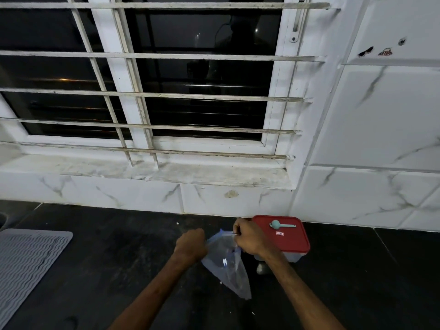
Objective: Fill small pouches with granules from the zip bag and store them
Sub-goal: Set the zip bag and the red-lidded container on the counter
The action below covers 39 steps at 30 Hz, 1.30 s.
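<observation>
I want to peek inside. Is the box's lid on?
On. The red lid covers the clear box, with a scoop resting on top.

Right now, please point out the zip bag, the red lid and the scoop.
zip bag (228, 270): head view, clear middle.
red lid (292, 241): head view, bare front.
scoop (275, 224): head view, round bowl.

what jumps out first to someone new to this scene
The left hand and right hand grip the top of a clear zip bag above the dark counter, bottom centre. Right of them sits a red-lidded container with a teal scoop on its lid; a barred window looms above.
</observation>
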Tool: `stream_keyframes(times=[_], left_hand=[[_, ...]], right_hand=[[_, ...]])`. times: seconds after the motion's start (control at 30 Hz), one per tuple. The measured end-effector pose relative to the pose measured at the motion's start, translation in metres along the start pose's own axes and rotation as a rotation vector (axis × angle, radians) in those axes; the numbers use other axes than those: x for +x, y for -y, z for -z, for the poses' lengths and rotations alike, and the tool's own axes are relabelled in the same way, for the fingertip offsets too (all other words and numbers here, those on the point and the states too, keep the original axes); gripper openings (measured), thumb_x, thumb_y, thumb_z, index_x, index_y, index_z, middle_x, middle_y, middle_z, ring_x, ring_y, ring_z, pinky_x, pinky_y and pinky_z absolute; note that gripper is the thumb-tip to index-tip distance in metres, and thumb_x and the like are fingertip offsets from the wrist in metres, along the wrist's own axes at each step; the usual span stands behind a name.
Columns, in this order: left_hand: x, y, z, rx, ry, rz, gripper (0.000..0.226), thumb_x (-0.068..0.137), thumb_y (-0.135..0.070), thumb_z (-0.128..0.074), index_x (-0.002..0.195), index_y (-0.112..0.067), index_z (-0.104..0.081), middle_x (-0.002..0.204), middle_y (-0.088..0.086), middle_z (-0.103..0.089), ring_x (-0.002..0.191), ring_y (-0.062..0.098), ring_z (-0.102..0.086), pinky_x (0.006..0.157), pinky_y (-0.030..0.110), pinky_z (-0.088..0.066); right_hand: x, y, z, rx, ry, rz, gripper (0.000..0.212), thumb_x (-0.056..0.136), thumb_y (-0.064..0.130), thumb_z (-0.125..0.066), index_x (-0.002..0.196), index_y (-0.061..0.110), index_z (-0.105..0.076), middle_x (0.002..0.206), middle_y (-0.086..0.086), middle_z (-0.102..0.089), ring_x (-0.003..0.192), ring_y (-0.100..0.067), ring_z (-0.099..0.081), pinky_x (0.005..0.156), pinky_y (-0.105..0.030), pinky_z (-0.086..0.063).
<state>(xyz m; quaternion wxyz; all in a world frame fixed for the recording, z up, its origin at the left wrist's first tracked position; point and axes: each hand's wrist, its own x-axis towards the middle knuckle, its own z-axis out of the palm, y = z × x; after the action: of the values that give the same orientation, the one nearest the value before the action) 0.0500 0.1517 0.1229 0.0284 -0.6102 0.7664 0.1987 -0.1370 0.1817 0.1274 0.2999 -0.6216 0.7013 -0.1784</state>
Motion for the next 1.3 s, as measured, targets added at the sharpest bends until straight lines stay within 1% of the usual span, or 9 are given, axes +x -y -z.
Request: stream_keyframes(times=[0.23, 0.37, 0.57, 0.77, 0.87, 0.93, 1.03, 1.17, 1.3], left_hand=[[0.000, -0.011, 0.007, 0.049, -0.229, -0.091, 0.029, 0.088, -0.015, -0.050, 0.116, -0.010, -0.050, 0.111, 0.011, -0.066, 0.105, 0.032, -0.063, 0.083, 0.037, -0.049], [-0.002, -0.017, 0.004, -0.127, -0.305, -0.184, 0.026, 0.086, -0.016, -0.052, 0.112, -0.014, -0.050, 0.102, 0.009, -0.068, 0.095, 0.031, -0.064, 0.075, 0.037, -0.050], [-0.005, 0.011, 0.007, -0.020, -0.426, -0.215, 0.038, 0.090, -0.021, -0.054, 0.127, -0.021, -0.044, 0.098, 0.003, -0.070, 0.089, 0.023, -0.068, 0.072, 0.034, -0.050], [-0.006, 0.025, -0.003, 0.064, -0.342, -0.172, 0.020, 0.095, -0.032, -0.051, 0.112, -0.024, -0.054, 0.099, 0.000, -0.070, 0.087, 0.018, -0.067, 0.073, 0.030, -0.051], [0.001, 0.023, 0.009, 0.081, -0.416, -0.188, 0.015, 0.096, -0.030, -0.051, 0.105, -0.021, -0.057, 0.091, 0.002, -0.070, 0.082, 0.022, -0.068, 0.066, 0.031, -0.048], [0.007, 0.017, 0.024, 0.163, -0.505, -0.223, 0.008, 0.090, -0.024, -0.061, 0.095, -0.020, -0.058, 0.073, 0.003, -0.068, 0.064, 0.025, -0.066, 0.052, 0.030, -0.042], [0.015, 0.006, 0.047, 0.341, -0.604, -0.300, 0.026, 0.068, -0.016, -0.081, 0.079, -0.021, -0.057, 0.049, 0.000, -0.057, 0.039, 0.022, -0.055, 0.038, 0.023, -0.031], [0.014, 0.003, 0.055, 0.474, -0.608, -0.452, 0.038, 0.049, -0.023, -0.091, 0.074, -0.016, -0.063, 0.051, 0.000, -0.057, 0.043, 0.022, -0.057, 0.038, 0.020, -0.027], [0.022, 0.029, 0.000, 0.574, -0.429, -0.543, 0.060, 0.034, -0.033, -0.097, 0.086, -0.016, -0.072, 0.063, 0.003, -0.065, 0.049, 0.020, -0.062, 0.038, 0.027, -0.045]], right_hand=[[-0.010, -0.001, -0.007, -0.185, -0.105, -0.061, 0.031, 0.087, 0.015, -0.052, 0.116, 0.009, -0.044, 0.102, -0.011, -0.065, 0.089, -0.027, -0.064, 0.071, -0.035, -0.050], [-0.011, 0.010, -0.021, 0.211, 0.150, -0.239, 0.047, 0.086, 0.030, -0.062, 0.123, 0.016, -0.036, 0.110, -0.007, -0.061, 0.083, -0.021, -0.069, 0.056, -0.031, -0.057], [-0.009, -0.011, -0.031, 0.019, 0.092, -0.268, 0.029, 0.088, 0.011, -0.057, 0.116, 0.010, -0.049, 0.098, -0.010, -0.066, 0.068, -0.020, -0.072, 0.058, -0.034, -0.061], [-0.005, -0.008, -0.034, 0.354, 0.230, -0.355, 0.033, 0.092, 0.003, -0.041, 0.123, 0.007, -0.050, 0.109, -0.020, -0.067, 0.075, -0.029, -0.073, 0.065, -0.035, -0.062], [-0.003, -0.002, -0.045, 0.642, 0.302, -0.309, 0.031, 0.094, 0.002, -0.041, 0.121, 0.005, -0.056, 0.108, -0.018, -0.069, 0.085, -0.030, -0.072, 0.073, -0.039, -0.061], [0.002, 0.007, -0.050, 0.859, 0.257, -0.240, 0.029, 0.095, 0.000, -0.042, 0.116, 0.006, -0.060, 0.104, -0.015, -0.070, 0.087, -0.026, -0.071, 0.073, -0.036, -0.061], [0.015, 0.021, -0.062, 1.158, 0.166, -0.204, 0.032, 0.094, -0.001, -0.045, 0.117, 0.011, -0.064, 0.106, -0.013, -0.072, 0.096, -0.025, -0.070, 0.077, -0.037, -0.059], [0.019, 0.024, -0.077, 1.318, 0.088, -0.267, 0.033, 0.094, -0.001, -0.047, 0.117, 0.014, -0.065, 0.107, -0.011, -0.072, 0.094, -0.023, -0.070, 0.070, -0.032, -0.059], [0.004, 0.007, -0.103, 1.215, 0.205, -0.494, 0.023, 0.097, 0.009, -0.048, 0.116, 0.010, -0.061, 0.109, -0.012, -0.067, 0.094, -0.025, -0.067, 0.066, -0.029, -0.060]])
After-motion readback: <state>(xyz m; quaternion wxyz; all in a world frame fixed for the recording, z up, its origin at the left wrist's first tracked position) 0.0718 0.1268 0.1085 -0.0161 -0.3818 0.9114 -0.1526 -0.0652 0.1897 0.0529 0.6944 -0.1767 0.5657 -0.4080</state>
